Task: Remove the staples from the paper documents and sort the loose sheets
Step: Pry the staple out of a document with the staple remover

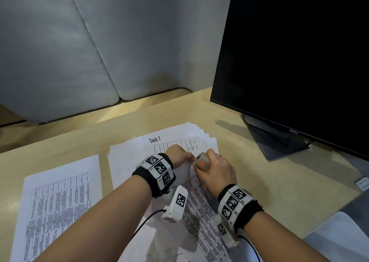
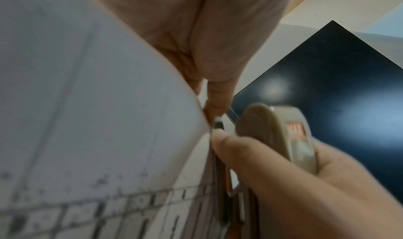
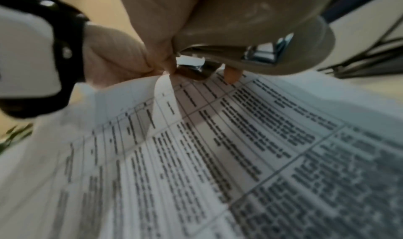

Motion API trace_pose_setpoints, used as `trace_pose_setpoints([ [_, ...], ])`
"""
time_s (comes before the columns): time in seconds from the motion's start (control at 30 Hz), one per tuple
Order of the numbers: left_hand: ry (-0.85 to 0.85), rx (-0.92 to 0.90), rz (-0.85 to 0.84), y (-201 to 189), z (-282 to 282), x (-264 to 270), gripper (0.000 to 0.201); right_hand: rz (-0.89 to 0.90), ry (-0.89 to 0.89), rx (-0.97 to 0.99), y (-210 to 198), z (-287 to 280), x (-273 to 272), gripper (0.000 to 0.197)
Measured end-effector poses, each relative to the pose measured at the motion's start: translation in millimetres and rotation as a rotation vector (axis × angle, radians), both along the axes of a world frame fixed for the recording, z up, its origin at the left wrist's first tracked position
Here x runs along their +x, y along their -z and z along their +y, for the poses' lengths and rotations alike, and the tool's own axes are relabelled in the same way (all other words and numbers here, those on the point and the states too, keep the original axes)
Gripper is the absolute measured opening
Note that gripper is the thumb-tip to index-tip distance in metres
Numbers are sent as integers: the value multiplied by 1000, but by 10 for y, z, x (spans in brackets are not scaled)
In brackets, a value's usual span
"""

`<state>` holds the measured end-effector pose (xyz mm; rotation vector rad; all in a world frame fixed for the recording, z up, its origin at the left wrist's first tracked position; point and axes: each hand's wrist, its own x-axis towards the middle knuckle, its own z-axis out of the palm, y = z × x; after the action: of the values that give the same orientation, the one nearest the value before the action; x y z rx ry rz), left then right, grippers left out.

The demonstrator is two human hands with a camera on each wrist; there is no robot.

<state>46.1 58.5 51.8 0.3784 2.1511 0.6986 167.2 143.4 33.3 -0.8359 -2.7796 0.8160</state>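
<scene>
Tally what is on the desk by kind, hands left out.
Paper groups: 3: fanned stack, lone sheet, document being worked on
Staple removers: 1: beige tool
Monitors: 1: black monitor
Small white item at the right edge: 1, kind unclear
Total: 6

Wooden desk point(image 1: 229, 110) | grey padded partition point(image 1: 60, 52) behind | dark monitor point(image 1: 299, 58) (switched off) at right
</scene>
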Motion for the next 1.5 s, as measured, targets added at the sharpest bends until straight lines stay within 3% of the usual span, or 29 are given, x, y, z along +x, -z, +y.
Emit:
trace_pose_setpoints([
  [0.1, -19, 137, -56, 1, -57, -6, 18, -13, 99, -214, 48, 95, -23, 32],
  [0.2, 52, 206, -84, 17, -114, 5, 22, 34, 148, -378, 122, 178, -44, 35],
  [0.43, 145, 238, 24, 45, -149, 10, 20, 89, 141, -647, 195, 254, -59, 27],
  [0.6, 172, 236, 55, 121, -147, -8, 32, 110, 138, -770, 183, 275, -59, 21],
  [0.7, 197, 242, 78, 118, -138, -8, 24, 110, 155, -861, 204, 275, -29, 26],
  [0.87, 240, 258, 111, 74, -110, 46, 15, 107, 138, -1034, 128, 283, 23, 6],
  [1.1, 239, 276, 18, 70, -101, 20, 23, 144, 138, -921, 198, 322, 37, 13],
  [1.2, 170, 296, -9, 81, -106, 23, 26, 169, 146, -846, 249, 317, 30, 32],
  [1.37, 91, 336, -62, 98, -125, 17, 12, 235, 162, -796, 277, 268, 28, 65],
  [1.5, 97, 340, -66, 86, -142, 39, 16, 261, 162, -754, 299, 240, 47, 72],
])
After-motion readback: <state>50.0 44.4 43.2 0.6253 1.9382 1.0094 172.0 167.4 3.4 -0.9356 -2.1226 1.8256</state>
